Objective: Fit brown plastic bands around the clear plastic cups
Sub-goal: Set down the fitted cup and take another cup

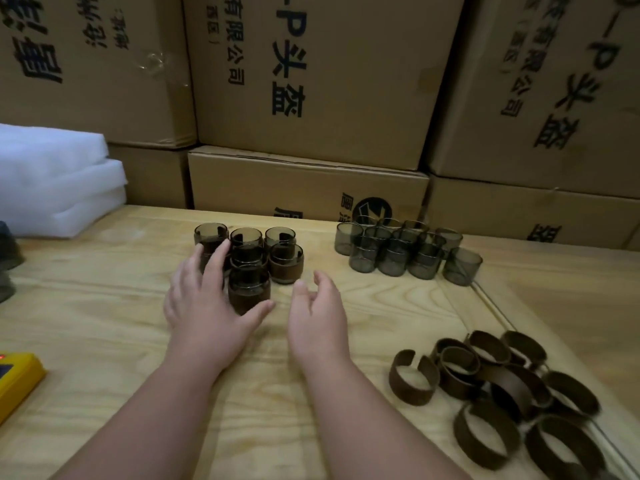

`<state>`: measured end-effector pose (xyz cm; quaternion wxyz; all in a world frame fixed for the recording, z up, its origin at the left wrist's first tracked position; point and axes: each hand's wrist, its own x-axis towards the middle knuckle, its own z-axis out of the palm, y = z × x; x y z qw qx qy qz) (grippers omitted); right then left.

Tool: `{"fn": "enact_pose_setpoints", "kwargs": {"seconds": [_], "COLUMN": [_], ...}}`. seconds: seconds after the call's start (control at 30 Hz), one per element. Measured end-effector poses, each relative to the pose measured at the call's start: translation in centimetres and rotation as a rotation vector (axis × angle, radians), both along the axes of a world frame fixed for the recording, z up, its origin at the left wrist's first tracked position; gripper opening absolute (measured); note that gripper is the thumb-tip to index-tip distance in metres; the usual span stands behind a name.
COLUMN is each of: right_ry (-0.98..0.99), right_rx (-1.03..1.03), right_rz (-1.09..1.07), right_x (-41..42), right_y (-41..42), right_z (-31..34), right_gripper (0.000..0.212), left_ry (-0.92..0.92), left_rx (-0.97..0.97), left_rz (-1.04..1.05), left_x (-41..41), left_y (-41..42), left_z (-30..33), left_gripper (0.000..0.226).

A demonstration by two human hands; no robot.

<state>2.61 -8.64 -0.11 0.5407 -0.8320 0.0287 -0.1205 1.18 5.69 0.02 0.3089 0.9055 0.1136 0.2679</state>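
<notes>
**Hands at the banded cups, bare cups and loose bands to the right**

Head view. At the left edge a yellow device (pixel 15 382) is cut off by the frame, with a small red light on its top; above it a dark object (pixel 7 258) is also cut off and too dim to name. White foam sheets (pixel 59 178) lie stacked at the far left, partly out of frame. Cardboard boxes (pixel 311 81) fill the background.

The left hand (pixel 204 303) lies with fingers spread and straight over the left side of the banded cups (pixel 249 261). Its thumb touches the base of the nearest cup (pixel 248 289), and its fingers reach up against the cups behind. The hand hides part of the group: six banded cups can be counted, and a seventh may sit behind the fingers, which cannot be told.

The right hand (pixel 317 313) hovers just right of the nearest cup, palm turned inward, fingers relaxed and slightly bent, holding nothing.

Farther right and back, the bare cups (pixel 405 251) stand packed near the boxes. They overlap and their clear walls blur together; about thirteen show, the exact count being uncertain.

The loose bands (pixel 498 393) lie heaped on the table (pixel 104 323) at near right, split rings overlapping one another. About ten are visible, the lowest cut off by the frame.
</notes>
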Motion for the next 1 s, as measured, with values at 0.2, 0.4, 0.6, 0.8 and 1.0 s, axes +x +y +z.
{"fn": "enact_pose_setpoints", "kwargs": {"seconds": [0.2, 0.4, 0.6, 0.8, 1.0], "right_ry": [0.033, 0.091, -0.272, 0.099, 0.483], "right_rx": [-0.052, 0.174, -0.08, -0.649, -0.859], "right_rz": [-0.032, -0.012, 0.013, -0.322, -0.255], "right_x": [-3.5, -5.3, 1.0, 8.9, 10.8], "right_y": [-0.9, -1.2, -10.4, -22.2, -25.2], "right_z": [0.4, 1.7, 9.4, 10.6, 8.4], "right_gripper": [0.061, 0.044, 0.025, 0.062, 0.045], "left_ry": [-0.15, -0.241, -0.206, -0.165, -0.209], "left_rx": [-0.121, -0.69, -0.661, -0.639, -0.695], "left_rz": [-0.152, -0.08, -0.033, -0.109, -0.157], "left_x": [-5.6, -8.3, -7.3, -6.4, -6.1], "left_y": [-3.1, -5.4, -5.3, -5.2, -5.0], "left_z": [-0.7, -0.4, 0.2, -0.1, -0.9], "left_gripper": [0.071, 0.027, 0.018, 0.013, 0.014]}}
